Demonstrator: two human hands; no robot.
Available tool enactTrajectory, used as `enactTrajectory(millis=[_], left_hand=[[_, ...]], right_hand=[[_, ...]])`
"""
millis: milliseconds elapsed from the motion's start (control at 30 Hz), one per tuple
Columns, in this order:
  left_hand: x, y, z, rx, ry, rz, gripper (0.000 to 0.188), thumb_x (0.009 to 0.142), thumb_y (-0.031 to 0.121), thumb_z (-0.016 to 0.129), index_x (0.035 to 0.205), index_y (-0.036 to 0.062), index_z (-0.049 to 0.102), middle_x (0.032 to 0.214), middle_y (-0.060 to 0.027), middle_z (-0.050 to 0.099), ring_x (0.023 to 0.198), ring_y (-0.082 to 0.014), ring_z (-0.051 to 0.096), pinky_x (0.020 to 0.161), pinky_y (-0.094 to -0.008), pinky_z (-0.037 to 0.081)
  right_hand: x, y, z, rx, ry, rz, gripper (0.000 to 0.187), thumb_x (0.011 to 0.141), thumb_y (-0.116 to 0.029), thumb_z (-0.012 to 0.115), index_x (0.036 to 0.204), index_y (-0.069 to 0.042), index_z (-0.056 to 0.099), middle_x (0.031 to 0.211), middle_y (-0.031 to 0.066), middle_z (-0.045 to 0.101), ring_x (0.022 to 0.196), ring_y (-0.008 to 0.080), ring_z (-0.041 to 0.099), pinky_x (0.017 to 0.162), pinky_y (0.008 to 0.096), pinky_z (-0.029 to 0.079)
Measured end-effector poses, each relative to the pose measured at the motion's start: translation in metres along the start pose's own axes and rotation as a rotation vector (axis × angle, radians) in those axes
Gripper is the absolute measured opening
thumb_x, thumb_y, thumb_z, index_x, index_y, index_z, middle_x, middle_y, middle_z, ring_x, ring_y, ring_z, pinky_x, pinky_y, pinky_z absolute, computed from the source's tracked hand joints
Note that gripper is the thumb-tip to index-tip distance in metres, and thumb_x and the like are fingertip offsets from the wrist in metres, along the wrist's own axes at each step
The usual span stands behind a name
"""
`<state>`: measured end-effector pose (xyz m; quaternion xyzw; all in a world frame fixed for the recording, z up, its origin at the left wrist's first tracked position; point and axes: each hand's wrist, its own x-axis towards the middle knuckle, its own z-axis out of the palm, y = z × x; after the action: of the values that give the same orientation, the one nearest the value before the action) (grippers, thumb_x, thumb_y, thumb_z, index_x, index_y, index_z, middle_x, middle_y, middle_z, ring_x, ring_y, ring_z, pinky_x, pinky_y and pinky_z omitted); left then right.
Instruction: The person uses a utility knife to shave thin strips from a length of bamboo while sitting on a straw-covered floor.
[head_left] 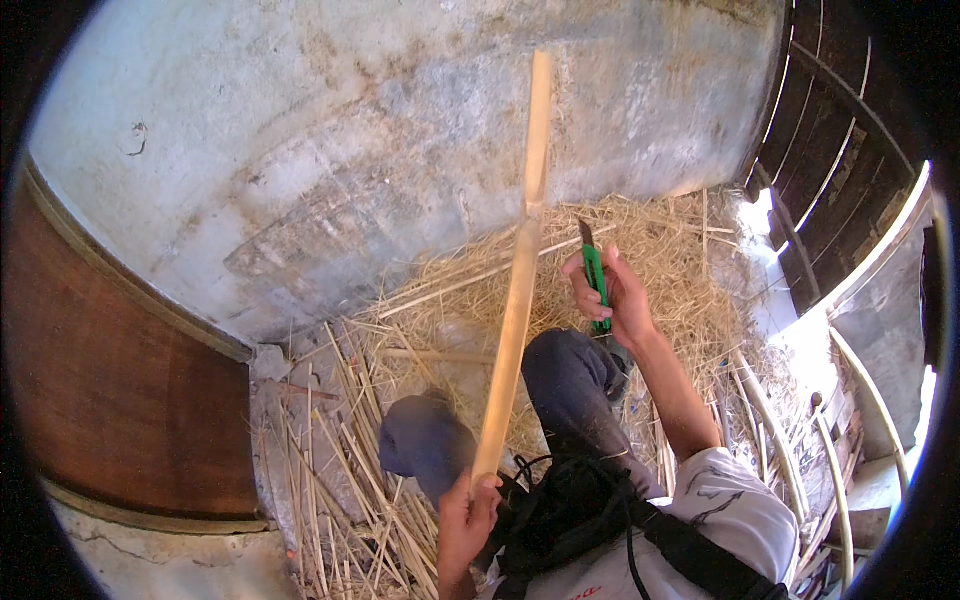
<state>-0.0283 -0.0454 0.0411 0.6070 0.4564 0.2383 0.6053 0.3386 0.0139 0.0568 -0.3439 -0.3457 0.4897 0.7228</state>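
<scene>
My left hand [468, 512] is closed round the near end of a long, pale yellow bamboo strip [511, 330]. The strip slants up and away in front of my knees, with a node partway along it, and its far end stands out against the wall. To the right of the strip, my right hand [617, 295] grips a green utility knife [596, 275]. Its dark blade points up and away from me. Blade and bamboo are apart.
Curly shavings [660, 260] pile up on the floor before a stained, pale wall [400, 130]. Several thin split strips [340, 470] lie at the left. A brown door panel [130, 390] stands far left; longer poles [770, 430] and dark slats [840, 150] are at the right.
</scene>
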Motion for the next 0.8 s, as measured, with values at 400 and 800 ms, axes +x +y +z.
enactTrajectory(millis=[400, 800], left_hand=[[0.020, 0.016, 0.008, -0.032, 0.001, 0.038, 0.029, 0.117, 0.026, 0.054, 0.111, -0.0012, 0.064, 0.072, 0.0009, 0.052, 0.055, -0.0067, 0.046, 0.048, -0.0259, 0.040], [0.023, 0.014, 0.009, 0.080, -0.077, 0.073, 0.026, 0.115, 0.022, 0.056, 0.111, -0.0009, 0.067, 0.070, -0.0005, 0.057, 0.055, -0.0070, 0.051, 0.049, -0.0267, 0.041]], right_hand=[[-0.007, -0.010, -0.001, -0.603, 0.311, -0.177, 0.031, 0.105, -0.026, 0.068, 0.126, -0.003, 0.068, 0.086, -0.0023, 0.062, 0.061, 0.0029, 0.044, 0.054, 0.0232, 0.032], [0.016, -0.006, 0.015, -0.481, 0.295, -0.148, 0.029, 0.109, -0.023, 0.065, 0.131, -0.004, 0.069, 0.078, -0.0038, 0.061, 0.055, 0.0025, 0.037, 0.050, 0.0244, 0.026]])
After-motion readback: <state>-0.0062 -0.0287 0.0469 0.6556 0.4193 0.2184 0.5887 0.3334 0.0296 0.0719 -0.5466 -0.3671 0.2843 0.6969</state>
